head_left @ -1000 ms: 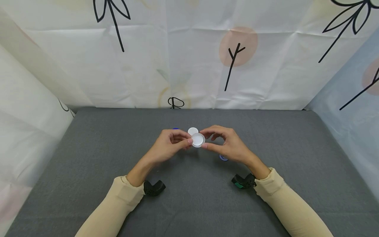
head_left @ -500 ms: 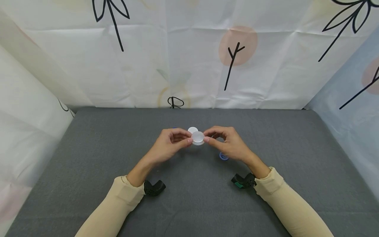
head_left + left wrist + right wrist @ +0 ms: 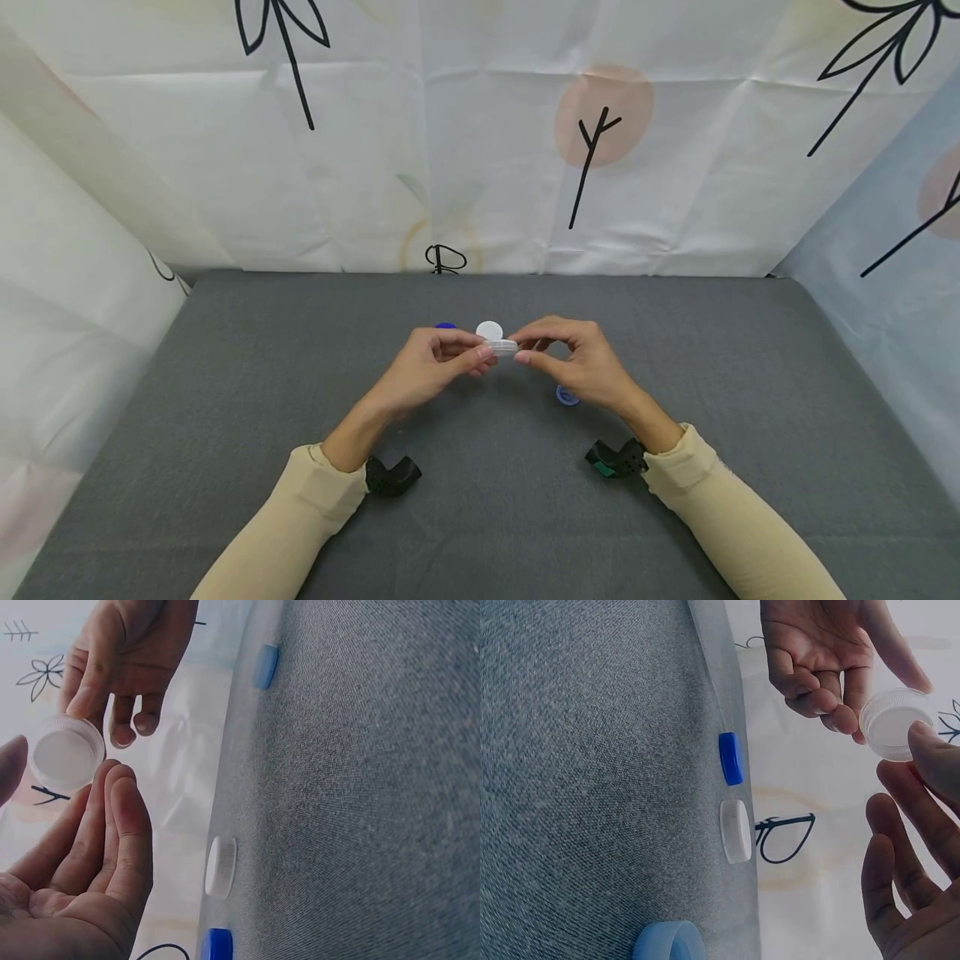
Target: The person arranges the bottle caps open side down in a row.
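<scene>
A translucent white bottle cap (image 3: pixel 503 347) with a ridged rim is held up above the table between both hands, seen nearly edge-on in the head view. My left hand (image 3: pixel 423 371) pinches its left side with thumb and fingers. On the opposite side, the thumb and index finger of my right hand (image 3: pixel 588 362) grip the rim, the other fingers loosely bent. Both wrist views show the round face of the cap, partly covered by my right thumb (image 3: pixel 934 754) in the right one. Just behind the hands, an opaque white cap (image 3: pixel 490 330) lies on the table.
A dark blue cap (image 3: pixel 446 326) lies behind my left hand, partly hidden by it. Below my right hand is a light blue cap (image 3: pixel 567 397). The grey cloth-covered table (image 3: pixel 480 517) ends at a white patterned curtain (image 3: pixel 480 167), with more curtain on both sides.
The held cap has tipped from facing the head camera to nearly edge-on. My right fingertips have shifted slightly along its rim, while both forearms stay almost in place.
</scene>
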A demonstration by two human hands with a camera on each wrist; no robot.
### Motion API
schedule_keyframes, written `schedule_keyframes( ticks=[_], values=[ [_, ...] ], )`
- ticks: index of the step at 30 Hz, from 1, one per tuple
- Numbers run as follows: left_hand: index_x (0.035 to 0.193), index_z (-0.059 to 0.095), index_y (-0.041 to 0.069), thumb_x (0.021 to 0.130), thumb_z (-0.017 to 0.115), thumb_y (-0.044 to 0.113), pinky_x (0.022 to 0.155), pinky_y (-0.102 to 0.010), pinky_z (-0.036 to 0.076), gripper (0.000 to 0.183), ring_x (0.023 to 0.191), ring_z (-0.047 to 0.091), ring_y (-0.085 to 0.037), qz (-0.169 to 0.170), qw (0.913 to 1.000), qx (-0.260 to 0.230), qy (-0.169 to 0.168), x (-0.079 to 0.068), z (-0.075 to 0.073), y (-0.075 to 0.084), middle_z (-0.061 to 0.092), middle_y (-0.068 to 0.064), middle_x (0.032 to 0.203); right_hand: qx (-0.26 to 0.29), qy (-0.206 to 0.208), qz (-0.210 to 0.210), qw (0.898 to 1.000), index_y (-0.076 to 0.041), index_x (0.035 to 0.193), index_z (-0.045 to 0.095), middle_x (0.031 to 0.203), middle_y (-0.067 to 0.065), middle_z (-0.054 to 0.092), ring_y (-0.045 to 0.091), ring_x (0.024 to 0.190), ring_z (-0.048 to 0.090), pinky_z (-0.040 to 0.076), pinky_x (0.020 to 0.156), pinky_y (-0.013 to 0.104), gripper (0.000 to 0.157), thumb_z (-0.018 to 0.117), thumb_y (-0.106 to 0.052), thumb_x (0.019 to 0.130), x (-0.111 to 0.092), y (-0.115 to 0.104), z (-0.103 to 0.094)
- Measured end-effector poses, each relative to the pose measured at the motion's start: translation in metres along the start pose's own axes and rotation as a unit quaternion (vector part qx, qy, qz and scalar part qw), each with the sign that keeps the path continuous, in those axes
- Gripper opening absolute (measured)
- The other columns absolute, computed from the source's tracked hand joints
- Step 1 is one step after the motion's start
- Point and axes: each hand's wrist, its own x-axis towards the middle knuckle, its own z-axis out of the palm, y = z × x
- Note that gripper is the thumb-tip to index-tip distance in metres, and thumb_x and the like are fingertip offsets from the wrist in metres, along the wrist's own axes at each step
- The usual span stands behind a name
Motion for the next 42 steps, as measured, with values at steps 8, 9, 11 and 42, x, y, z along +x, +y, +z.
schedule_keyframes(
  ticks=[8, 9, 11, 42],
  values=[
    [0.120, 0.070, 0.000, 0.094, 0.075, 0.011, 0.090, -0.039, 0.057, 0.028, 0.103, 0.071, -0.026, 0.008, 0.9999, -0.001, 0.008, -0.001, 0.001, 0.000, 0.073, -0.012, 0.111, 0.001, -0.012, 0.008, 1.000, -0.002, 0.113, 0.075, 0.107, 0.007, 0.073, 0.026, 0.093, 0.066, 0.054, 0.083, 0.036, 0.029, 0.076, 0.007, 0.086, 0.000, -0.002, 0.000],
    [0.120, 0.070, 0.000, 0.094, 0.075, 0.010, 0.089, -0.038, 0.057, 0.029, 0.103, 0.071, -0.025, 0.018, 0.9998, -0.001, 0.007, -0.002, 0.001, 0.000, 0.072, -0.012, 0.113, 0.001, -0.016, 0.015, 1.000, -0.003, 0.115, 0.075, 0.108, 0.006, 0.073, 0.025, 0.094, 0.066, 0.054, 0.083, 0.037, 0.030, 0.077, 0.006, 0.086, 0.000, -0.003, -0.001],
    [0.122, 0.070, -0.001, 0.092, 0.076, 0.007, 0.089, -0.037, 0.057, 0.031, 0.103, 0.070, -0.025, 0.042, 0.9991, 0.001, 0.006, -0.002, 0.002, 0.000, 0.071, -0.013, 0.115, 0.001, -0.027, 0.031, 0.999, -0.005, 0.118, 0.074, 0.109, 0.004, 0.072, 0.024, 0.097, 0.065, 0.054, 0.084, 0.039, 0.033, 0.078, 0.003, 0.086, -0.001, -0.004, -0.002],
    [0.118, 0.074, 0.004, 0.088, 0.082, 0.013, 0.093, -0.036, 0.055, 0.032, 0.104, 0.069, -0.018, 0.130, 0.9715, 0.192, 0.048, -0.005, 0.018, 0.004, 0.072, -0.006, 0.114, -0.044, -0.070, 0.086, 0.993, -0.006, 0.125, 0.072, 0.120, 0.005, 0.070, 0.031, 0.103, 0.063, 0.052, 0.087, 0.050, 0.040, 0.082, -0.007, 0.086, -0.001, -0.009, -0.009]
  ],
)
